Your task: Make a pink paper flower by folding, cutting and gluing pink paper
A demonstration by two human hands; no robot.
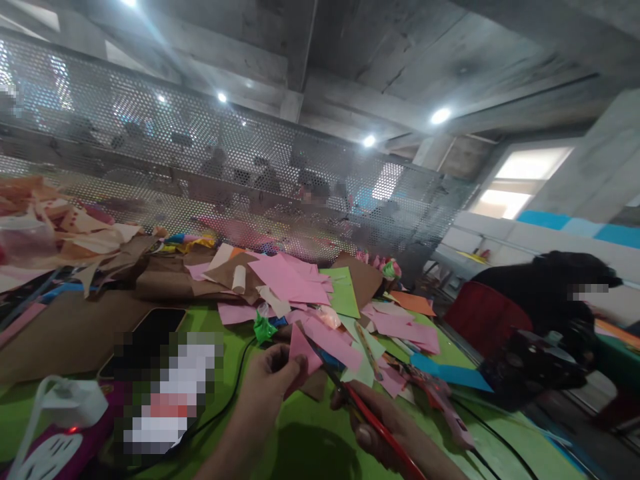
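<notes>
At the near middle of the green worktop (pixel 315 433), the left hand (pixel 273 380) pinches a small piece of pink paper (pixel 303 353) between thumb and fingers, its point upward, probably to keep the thin sheet taut. The right hand (pixel 383 423) is wrapped around what look like red-handled scissors (pixel 373 417), the blades angled toward the paper's right edge, likely so that they meet it without crossing the left fingers; whether they touch is too blurred to tell. Just beyond lie loose pink sheets (pixel 293 277) and a green sheet (pixel 341 291), seemingly heaped there for easy reach. A pink glue gun (pixel 445 403) rests to the right, apparently clear of the scissors; a phone (pixel 155 323) lies to the left, and a perforated screen (pixel 225 180) stands behind.
</notes>
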